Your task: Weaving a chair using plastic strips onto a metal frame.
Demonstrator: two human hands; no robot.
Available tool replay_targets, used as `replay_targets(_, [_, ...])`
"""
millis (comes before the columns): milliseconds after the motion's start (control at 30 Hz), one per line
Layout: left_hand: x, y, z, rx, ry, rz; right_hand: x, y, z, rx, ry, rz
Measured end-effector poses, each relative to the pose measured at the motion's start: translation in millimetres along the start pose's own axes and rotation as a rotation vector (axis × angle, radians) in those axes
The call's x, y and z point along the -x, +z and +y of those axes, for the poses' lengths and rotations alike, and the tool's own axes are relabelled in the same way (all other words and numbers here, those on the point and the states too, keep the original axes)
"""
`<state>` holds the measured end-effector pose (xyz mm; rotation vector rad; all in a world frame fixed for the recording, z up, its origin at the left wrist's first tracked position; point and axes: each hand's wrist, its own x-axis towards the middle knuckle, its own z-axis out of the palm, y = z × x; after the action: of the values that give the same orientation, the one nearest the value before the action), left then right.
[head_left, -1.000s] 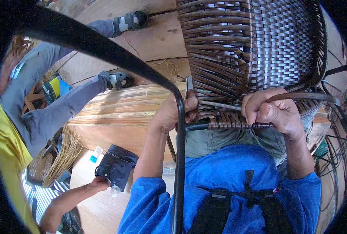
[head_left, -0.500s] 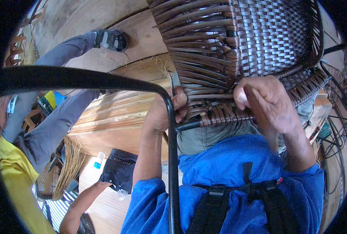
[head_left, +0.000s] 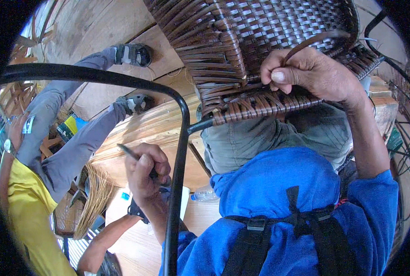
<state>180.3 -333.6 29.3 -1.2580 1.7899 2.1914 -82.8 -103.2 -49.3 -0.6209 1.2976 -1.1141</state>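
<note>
A dark brown woven chair panel rests across my lap, its lower rail wrapped in brown plastic strips. My right hand is closed over this rail, gripping a brown weaving strip that curves up past the knuckles. Away from the weave, on the left of the chair's black metal tube frame, my left hand is closed round a slim dark pointed tool. Fingers hide most of that tool, so I cannot tell its exact kind. Bare black rail shows where the wrapping stops beside the tube.
To the left sits another person in a yellow shirt and grey trousers, an arm reaching low. A bundle of straw-coloured strands is beside them. A plastic bottle lies behind the tube. Black cables tangle at right.
My left hand has left the rail, moving down and left with the tool. My right hand has risen with the strip. The chair has shifted up and left, its rail tilting.
</note>
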Motion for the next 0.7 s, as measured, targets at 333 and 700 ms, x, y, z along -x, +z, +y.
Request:
replay_targets(333, [-62.1,78.9,64.4,-0.585,0.149,-0.301,36.8,-0.7,-4.0,-0.023,-0.176,0.106])
replay_targets(700, [-96.9,89.6,49.1,-1.188,0.119,-0.508,42.3,12.1,-1.6,-0.381,-0.232,0.285])
